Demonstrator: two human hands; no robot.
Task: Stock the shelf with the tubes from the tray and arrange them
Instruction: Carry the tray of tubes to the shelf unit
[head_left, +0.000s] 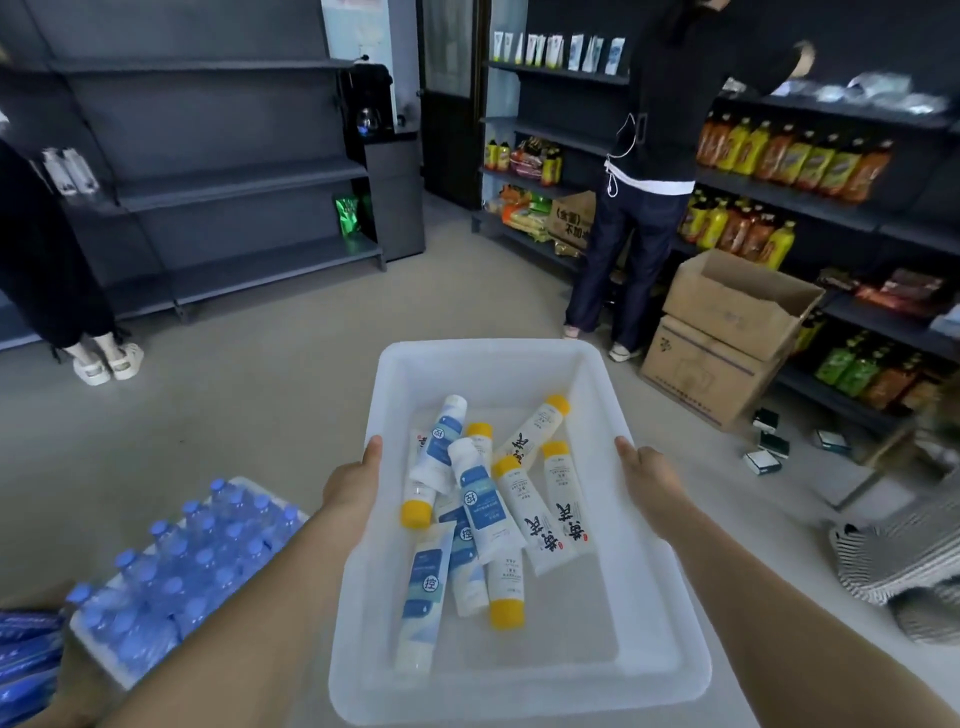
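Observation:
I carry a white plastic tray (488, 358) in front of me. My left hand (353, 486) grips its left rim, thumb on top. On the right rim, my right hand (649, 480) holds the same way. Several tubes lie jumbled in the tray: white ones with yellow caps (563, 499) and white-and-blue ones (434, 582). Far back right, a dark shelf (556, 73) carries a row of similar standing tubes (550, 49).
A person (649, 156) stands at the right shelving stocked with bottles and snacks. Cardboard boxes (727, 332) sit on the floor beside them. Dark bare shelves (223, 176) fill the back left, another person's legs (98, 353) beside them. A pack of water bottles (182, 566) lies lower left.

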